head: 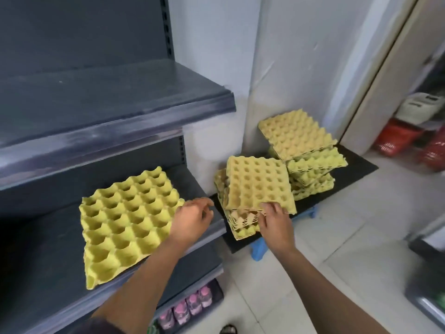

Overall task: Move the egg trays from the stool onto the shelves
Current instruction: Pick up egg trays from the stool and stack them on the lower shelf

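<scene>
The right hand (274, 222) grips the front edge of the top tray (258, 184) of the near stack (240, 225), with the fingers curled over its rim. That tray is square, made of yellow moulded pulp, dimpled with rows of round cups, and sits slightly askew on the trays beneath it. The edges of the lower trays show a zigzag pattern where the layers nest.

The left hand (192, 220) hovers over the front lip of the middle shelf (48, 249). Its fingers are loosely bent and hold nothing. It is just beside the right corner of a single tray (125, 220), which lies flat on that shelf. This tray has the same pulp make, a brighter yellow-green colour and scalloped edges.

A second, taller stack (310, 165) stands farther back near the white wall (301, 56), its trays twisted out of line with each other. Both stacks rest on a flat black board (356, 165) laid over a blue plastic stool (258, 251), which is set on pale floor tiles (337, 237).

The shelves are smooth dark grey metal with rounded front lips. The upper shelf (108, 100) juts out above the tray. Below, pink-capped bottles (190, 307) stand in a row. Red baskets (395, 138) show blurred at the far right.
</scene>
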Action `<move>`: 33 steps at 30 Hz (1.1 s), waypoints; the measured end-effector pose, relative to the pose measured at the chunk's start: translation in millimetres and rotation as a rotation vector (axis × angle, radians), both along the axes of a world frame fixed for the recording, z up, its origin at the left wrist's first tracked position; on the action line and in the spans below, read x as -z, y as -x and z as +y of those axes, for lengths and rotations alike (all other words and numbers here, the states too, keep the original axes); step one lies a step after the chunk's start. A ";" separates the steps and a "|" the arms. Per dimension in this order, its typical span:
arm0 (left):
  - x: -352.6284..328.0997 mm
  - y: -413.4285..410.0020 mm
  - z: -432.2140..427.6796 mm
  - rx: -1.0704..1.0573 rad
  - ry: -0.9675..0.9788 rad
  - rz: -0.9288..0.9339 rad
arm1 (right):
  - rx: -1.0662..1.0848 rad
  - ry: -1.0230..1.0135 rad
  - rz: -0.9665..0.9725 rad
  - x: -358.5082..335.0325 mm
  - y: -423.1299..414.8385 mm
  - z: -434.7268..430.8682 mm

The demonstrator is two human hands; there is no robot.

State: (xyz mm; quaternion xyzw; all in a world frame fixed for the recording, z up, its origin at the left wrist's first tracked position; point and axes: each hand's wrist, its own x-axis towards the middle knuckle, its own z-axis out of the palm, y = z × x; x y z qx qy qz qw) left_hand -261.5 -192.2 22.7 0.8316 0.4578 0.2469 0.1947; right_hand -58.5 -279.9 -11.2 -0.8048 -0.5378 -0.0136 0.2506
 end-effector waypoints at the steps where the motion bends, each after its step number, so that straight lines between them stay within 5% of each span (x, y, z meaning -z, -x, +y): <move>1: 1.1 -18.7 11.0 0.017 0.015 0.003 | 0.010 0.010 0.018 1.5 -16.2 7.1; 14: 24.8 -191.4 96.6 0.113 0.150 0.131 | 0.063 0.169 0.144 14.3 -192.2 63.7; 21: 77.1 -222.5 83.7 -0.172 0.421 0.186 | -0.131 0.481 0.244 51.9 -269.0 93.9; 29: 101.1 -219.2 88.1 -0.421 0.624 0.382 | -0.113 0.732 0.453 87.3 -291.2 131.7; 33: 114.5 -217.5 115.1 -0.503 0.730 0.328 | -0.110 0.779 0.502 102.5 -283.6 153.1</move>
